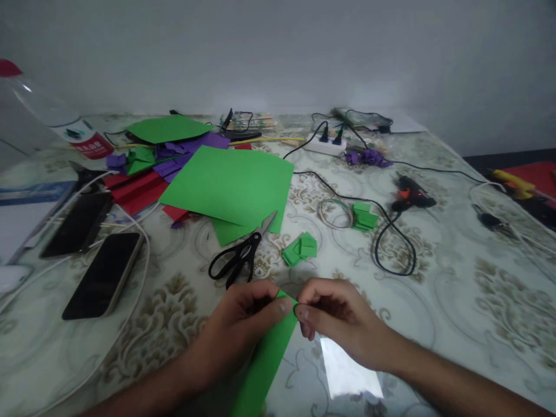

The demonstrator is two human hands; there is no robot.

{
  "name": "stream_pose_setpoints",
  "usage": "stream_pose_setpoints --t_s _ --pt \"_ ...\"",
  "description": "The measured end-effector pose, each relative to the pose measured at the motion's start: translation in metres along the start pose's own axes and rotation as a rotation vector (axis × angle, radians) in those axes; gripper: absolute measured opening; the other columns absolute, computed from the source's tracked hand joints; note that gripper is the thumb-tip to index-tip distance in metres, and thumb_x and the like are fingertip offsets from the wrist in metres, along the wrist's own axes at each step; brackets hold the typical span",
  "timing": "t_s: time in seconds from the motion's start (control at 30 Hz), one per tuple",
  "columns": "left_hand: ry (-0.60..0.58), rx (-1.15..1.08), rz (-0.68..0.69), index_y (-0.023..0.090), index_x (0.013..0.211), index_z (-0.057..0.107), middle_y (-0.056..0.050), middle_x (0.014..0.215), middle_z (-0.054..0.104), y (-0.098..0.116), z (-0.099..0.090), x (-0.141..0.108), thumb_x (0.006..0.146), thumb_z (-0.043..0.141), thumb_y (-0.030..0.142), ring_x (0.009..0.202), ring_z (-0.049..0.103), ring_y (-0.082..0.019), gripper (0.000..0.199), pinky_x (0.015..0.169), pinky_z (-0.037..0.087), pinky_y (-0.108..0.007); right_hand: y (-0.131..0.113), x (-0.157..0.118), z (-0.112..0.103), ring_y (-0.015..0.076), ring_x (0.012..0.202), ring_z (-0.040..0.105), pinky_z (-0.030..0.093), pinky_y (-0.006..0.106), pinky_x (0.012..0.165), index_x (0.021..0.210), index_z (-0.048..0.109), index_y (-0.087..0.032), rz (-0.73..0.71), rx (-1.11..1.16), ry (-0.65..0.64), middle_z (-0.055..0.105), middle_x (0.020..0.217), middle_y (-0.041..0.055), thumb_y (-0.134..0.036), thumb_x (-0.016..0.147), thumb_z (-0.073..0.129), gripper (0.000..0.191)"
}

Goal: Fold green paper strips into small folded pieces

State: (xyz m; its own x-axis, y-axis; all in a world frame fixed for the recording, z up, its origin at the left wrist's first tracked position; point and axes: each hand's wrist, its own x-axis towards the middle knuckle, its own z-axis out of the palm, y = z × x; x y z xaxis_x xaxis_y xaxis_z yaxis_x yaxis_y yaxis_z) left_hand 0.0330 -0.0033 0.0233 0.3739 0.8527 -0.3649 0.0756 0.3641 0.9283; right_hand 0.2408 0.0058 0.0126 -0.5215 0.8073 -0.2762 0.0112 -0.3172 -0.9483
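A long green paper strip (268, 359) runs from the bottom edge of the head view up to both hands. My left hand (256, 313) pinches its top end between thumb and fingers. At the strip's top right corner, my right hand (328, 310) is closed on the paper, thumb against fingers. Just beyond the hands lies a small folded green paper piece (300, 249). Black-handled scissors (243, 255) rest partly on large green sheets (234, 182), blades pointing away to the right.
Two phones (104, 277) and white cables are at left, with a bottle (78, 130) behind. Purple and red papers (143, 188) lie back left. A glue gun (412, 194), power strip (325, 145), wire ring and folded green stack (364, 216) sit at right.
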Motion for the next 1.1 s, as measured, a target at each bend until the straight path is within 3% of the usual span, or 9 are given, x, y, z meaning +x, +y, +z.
stream_pose_setpoints --t_s 0.1,0.23,0.43,0.77,1.1 --pt "0.027 0.011 0.033 0.019 0.065 0.047 0.005 0.062 0.034 -0.0024 0.0003 -0.0006 0.099 0.053 0.048 0.059 0.03 -0.011 0.045 0.051 0.026 -0.024 -0.0023 0.0 -0.0005 0.012 0.061 0.055 0.038 0.024 0.056 0.076 0.065 -0.015 -0.004 -0.045 -0.002 0.065 0.067 0.0016 -0.05 0.09 0.076 0.039" --pt "0.049 0.065 0.065 0.02 0.063 0.041 0.005 0.062 0.032 -0.0039 0.0012 -0.0002 0.099 0.053 0.046 0.058 0.028 -0.011 0.046 0.05 0.025 -0.024 -0.0033 -0.0002 0.0004 0.012 0.062 0.053 0.038 0.024 0.057 0.076 0.065 -0.015 -0.018 -0.045 -0.012 0.063 0.067 0.0015 -0.048 0.091 0.076 0.038" --pt "0.086 -0.007 0.043 0.016 0.078 0.06 0.003 0.066 0.049 -0.0007 -0.001 0.0026 0.094 0.062 0.046 0.061 0.039 -0.012 0.034 0.053 0.033 -0.022 0.0003 -0.0003 0.0007 0.0114 0.061 0.051 0.035 0.024 0.055 0.078 0.066 -0.016 -0.061 -0.062 0.029 0.062 0.068 0.0004 -0.045 0.096 0.069 0.035" --pt "0.11 0.069 0.062 0.015 0.076 0.064 0.001 0.067 0.056 -0.004 0.0014 0.0022 0.092 0.064 0.042 0.062 0.046 -0.013 0.032 0.056 0.037 -0.023 0.0006 0.0029 0.0021 0.0127 0.065 0.057 0.043 0.025 0.061 0.081 0.066 -0.015 0.009 0.004 -0.013 0.064 0.07 0.001 -0.052 0.087 0.078 0.04" --pt "0.028 0.09 0.049 0.015 0.079 0.064 0.001 0.07 0.056 0.0031 -0.0066 0.0051 0.094 0.063 0.042 0.066 0.047 -0.013 0.031 0.06 0.037 -0.023 -0.0085 0.0064 -0.0048 0.0099 0.057 0.058 0.044 0.02 0.056 0.076 0.07 -0.015 -0.034 0.038 0.206 0.065 0.062 -0.0016 -0.043 0.083 0.085 0.032"
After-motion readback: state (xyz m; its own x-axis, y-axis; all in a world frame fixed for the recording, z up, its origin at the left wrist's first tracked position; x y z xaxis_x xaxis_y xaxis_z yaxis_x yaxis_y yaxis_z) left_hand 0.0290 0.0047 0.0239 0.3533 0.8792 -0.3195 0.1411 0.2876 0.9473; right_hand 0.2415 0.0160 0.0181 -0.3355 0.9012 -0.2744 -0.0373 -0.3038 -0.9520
